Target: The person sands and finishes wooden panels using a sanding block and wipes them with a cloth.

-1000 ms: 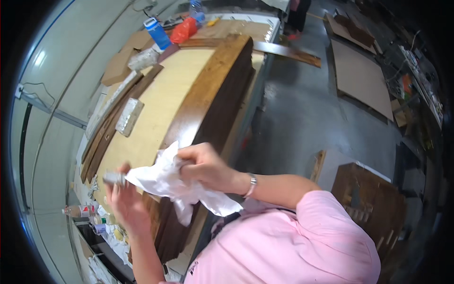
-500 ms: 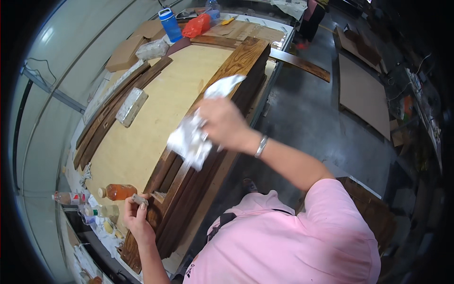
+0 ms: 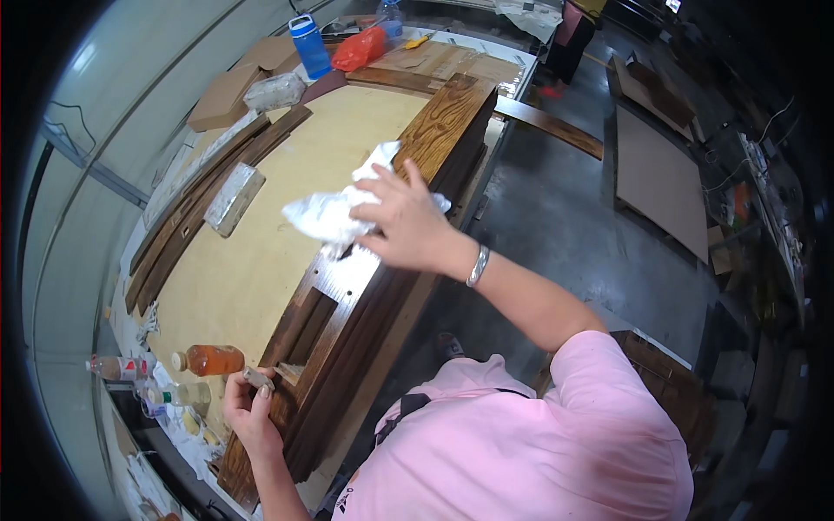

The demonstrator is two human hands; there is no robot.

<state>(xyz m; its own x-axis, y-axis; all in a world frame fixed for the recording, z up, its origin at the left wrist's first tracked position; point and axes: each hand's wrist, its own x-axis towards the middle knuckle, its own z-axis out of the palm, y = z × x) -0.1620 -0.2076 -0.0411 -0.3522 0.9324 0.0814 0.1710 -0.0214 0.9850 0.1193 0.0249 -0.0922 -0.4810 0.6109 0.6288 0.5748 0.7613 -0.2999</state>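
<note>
A long brown wooden board (image 3: 444,119) with dark grain lies on top of a stack of similar dark pieces. It has small round holes and a rectangular cut-out at its near end. My right hand (image 3: 407,219) is on the board's middle stretch with a crumpled white cloth (image 3: 326,215) under its partly spread fingers. The cloth hangs over the board's left edge. At the near end, my left hand (image 3: 250,415) pinches a small greyish stub (image 3: 257,379) between thumb and fingers, close to the cut-out. What the stub is made of cannot be told.
An orange-filled bottle (image 3: 208,359) lies left of my left hand, near other bottles. A wrapped block (image 3: 234,200) and curved wooden strips (image 3: 187,227) lie on the pale panel (image 3: 287,187). A blue bottle (image 3: 310,48) and red bag (image 3: 359,49) are farther back. A person (image 3: 569,43) stands beyond.
My right hand has come down onto the board, its fingers opening out over the cloth, which now spreads farther left. My left hand keeps the stub in nearly the same place.
</note>
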